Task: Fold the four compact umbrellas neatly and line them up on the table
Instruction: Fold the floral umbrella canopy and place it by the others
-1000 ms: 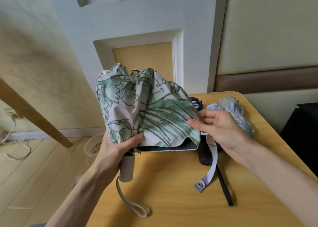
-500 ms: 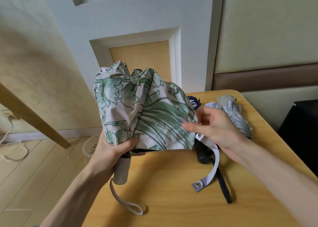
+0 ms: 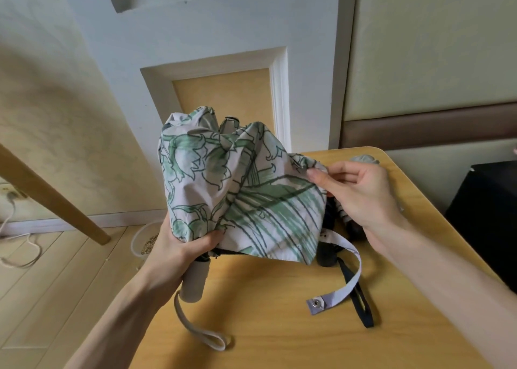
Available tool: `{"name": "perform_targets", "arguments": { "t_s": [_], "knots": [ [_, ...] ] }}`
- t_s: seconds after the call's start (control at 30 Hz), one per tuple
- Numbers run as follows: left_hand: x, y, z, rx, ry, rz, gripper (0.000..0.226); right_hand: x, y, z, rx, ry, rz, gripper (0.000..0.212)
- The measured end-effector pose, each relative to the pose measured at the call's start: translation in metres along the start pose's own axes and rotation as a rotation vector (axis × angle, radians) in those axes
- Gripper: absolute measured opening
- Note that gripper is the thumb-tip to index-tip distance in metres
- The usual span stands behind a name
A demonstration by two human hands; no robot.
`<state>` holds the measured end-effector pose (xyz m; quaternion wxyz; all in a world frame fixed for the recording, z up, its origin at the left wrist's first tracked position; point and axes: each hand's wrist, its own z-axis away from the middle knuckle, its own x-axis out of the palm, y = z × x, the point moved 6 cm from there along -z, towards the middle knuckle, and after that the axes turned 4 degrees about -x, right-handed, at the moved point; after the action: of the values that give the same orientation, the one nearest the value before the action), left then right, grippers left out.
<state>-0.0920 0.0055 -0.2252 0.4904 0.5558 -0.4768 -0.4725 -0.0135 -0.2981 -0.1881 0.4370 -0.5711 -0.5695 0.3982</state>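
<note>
The floral umbrella (image 3: 240, 189) stands above the table (image 3: 279, 326), with other umbrellas (image 3: 363, 159) behind it to the right.

There is only one view, from the person's head. It looks forward and down, from close, at the worktop (image 3: 279, 298), with the wall (image 3: 223, 19) behind.

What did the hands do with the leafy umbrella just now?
The right hand slid up the edge of the leafy umbrella and now pinches a cloth fold higher up. The left hand kept gripping it above the handle; the snap strap stayed on the table.
</note>
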Motion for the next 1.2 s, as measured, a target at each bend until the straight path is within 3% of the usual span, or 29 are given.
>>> {"name": "perform_targets", "arguments": {
  "t_s": [0.27, 0.33, 0.43, 0.57, 0.73, 0.93, 1.07, 1.2],
  "knots": [
    [0.003, -0.006, -0.002, -0.001, 0.064, 0.041, 0.077, 0.000, 0.001, 0.002, -0.021, 0.013, 0.003, 0.021],
    [0.003, -0.006, -0.002, -0.009, 0.064, 0.032, 0.078, 0.003, 0.000, 0.002, -0.036, -0.050, 0.056, 0.020],
    [0.004, -0.003, 0.001, -0.024, 0.013, -0.051, 0.071, 0.010, -0.005, -0.001, -0.095, -0.276, 0.124, 0.054],
    [0.011, -0.001, 0.005, -0.013, -0.012, -0.087, 0.058, 0.012, -0.007, -0.004, -0.190, -0.311, 0.275, 0.025],
    [0.008, -0.002, 0.002, -0.015, 0.020, -0.058, 0.057, 0.006, -0.016, -0.012, -0.248, -0.347, 0.295, 0.012],
    [0.004, -0.008, -0.002, -0.034, 0.018, -0.003, 0.072, 0.001, -0.012, -0.016, -0.189, -0.315, 0.173, 0.030],
    [-0.002, -0.008, -0.002, -0.042, 0.031, 0.008, 0.068, -0.004, -0.010, -0.015, -0.145, -0.363, 0.174, 0.036],
    [-0.004, -0.004, -0.003, -0.034, 0.024, 0.012, 0.060, -0.005, -0.015, -0.016, -0.238, -0.341, 0.191, 0.028]
  ]
}}
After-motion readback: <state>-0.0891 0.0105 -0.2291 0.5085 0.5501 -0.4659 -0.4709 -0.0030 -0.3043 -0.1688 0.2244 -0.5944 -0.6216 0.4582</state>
